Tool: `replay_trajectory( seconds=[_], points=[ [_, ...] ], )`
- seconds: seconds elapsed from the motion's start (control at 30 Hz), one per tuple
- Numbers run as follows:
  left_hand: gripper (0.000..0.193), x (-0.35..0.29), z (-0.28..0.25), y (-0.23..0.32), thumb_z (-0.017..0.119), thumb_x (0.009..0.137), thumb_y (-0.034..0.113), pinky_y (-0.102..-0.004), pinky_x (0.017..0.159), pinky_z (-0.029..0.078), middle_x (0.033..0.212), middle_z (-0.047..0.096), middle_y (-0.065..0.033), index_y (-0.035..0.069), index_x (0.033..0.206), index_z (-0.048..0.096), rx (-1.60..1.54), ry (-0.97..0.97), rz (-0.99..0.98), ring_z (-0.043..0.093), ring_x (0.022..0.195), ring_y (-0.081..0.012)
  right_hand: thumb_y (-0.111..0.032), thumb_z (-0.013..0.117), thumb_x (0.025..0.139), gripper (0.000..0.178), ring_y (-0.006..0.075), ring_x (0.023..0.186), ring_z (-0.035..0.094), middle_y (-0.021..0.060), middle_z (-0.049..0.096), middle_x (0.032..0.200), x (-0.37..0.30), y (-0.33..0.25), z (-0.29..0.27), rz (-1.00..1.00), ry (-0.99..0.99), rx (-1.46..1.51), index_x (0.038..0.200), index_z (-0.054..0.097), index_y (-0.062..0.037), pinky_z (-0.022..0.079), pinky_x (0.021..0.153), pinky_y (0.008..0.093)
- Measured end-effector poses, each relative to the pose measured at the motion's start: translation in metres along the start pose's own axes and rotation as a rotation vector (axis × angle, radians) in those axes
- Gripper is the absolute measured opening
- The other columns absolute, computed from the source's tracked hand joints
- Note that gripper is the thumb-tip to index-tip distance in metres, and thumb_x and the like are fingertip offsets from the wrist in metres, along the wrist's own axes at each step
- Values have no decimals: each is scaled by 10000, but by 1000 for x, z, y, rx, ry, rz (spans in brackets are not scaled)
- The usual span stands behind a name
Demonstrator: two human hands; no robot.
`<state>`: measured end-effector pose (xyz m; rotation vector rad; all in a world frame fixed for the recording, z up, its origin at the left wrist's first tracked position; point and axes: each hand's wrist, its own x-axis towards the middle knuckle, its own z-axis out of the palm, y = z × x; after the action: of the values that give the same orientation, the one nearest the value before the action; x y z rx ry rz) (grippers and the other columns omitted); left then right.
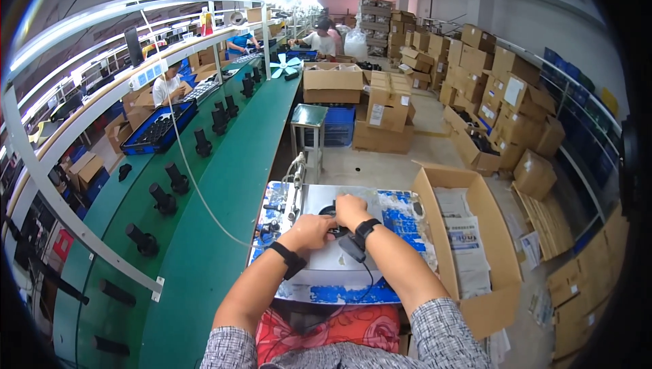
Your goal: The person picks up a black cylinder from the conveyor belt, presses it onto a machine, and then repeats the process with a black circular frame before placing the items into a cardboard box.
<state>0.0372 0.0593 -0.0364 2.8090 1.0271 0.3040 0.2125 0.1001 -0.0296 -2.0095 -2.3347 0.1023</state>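
My left hand [312, 232] and my right hand [351, 211] meet over a silver-grey metal plate [319, 260] on a worn white and blue bench top [401, 223]. Between them is a round black part [328, 211], mostly covered by my fingers. Both hands are closed at this part, the left from the near side and the right from the far right. Its exact kind is hidden. Black straps circle both wrists, and a dark grey box [352, 247] with a thin cable sits beside the right one.
A metal fixture [297, 189] with a hose stands at the bench's left. Beyond runs a green conveyor [210, 233] carrying several upright black parts [163, 199]. At right is an open carton [506, 260] lined with newspaper. A metal stool [309, 116] and stacked boxes [390, 104] stand ahead; people work farther off.
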Motion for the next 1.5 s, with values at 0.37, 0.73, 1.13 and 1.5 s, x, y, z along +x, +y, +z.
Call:
replay_trajectory(
  seconds=[0.37, 0.73, 1.13, 1.5],
  points=[
    [252, 0, 7, -2, 711, 915, 291, -501, 732, 591, 1064, 746, -74, 160, 1127, 747, -86, 88, -49, 744, 875, -371, -193, 717, 919, 214, 290, 1009, 796, 108, 816, 1078, 14, -13, 16, 20, 72, -229, 1112, 791, -138, 622, 785, 391],
    [291, -8, 13, 2, 742, 915, 312, -513, 767, 588, 1129, 747, -107, 164, 1165, 731, -179, 100, -86, 745, 948, -366, -349, 866, 771, 313, 332, 948, 798, 170, 801, 981, 25, 3, 38, -7, 107, -242, 954, 777, -111, 646, 772, 445],
    [165, -370, -14, 10, 642, 987, 136, -379, 742, 490, 860, 640, -87, 86, 830, 657, 280, 1340, -714, 609, 808, -261, -51, 707, 931, 225, 251, 806, 628, 128, 662, 970, -121, 26, -1, -232, 587, 541, 1140, 656, 13, 504, 707, 344],
    [573, -653, -72, -173, 773, 865, 37, -471, 1068, 514, 1435, 529, -191, 156, 1407, 632, 419, 741, -1458, 619, 1205, -412, 51, 702, 941, 148, 5, 684, 469, -31, 579, 954, -177, 16, 61, -96, 203, 1256, 1046, 641, -35, 366, 594, 196]
  ],
)
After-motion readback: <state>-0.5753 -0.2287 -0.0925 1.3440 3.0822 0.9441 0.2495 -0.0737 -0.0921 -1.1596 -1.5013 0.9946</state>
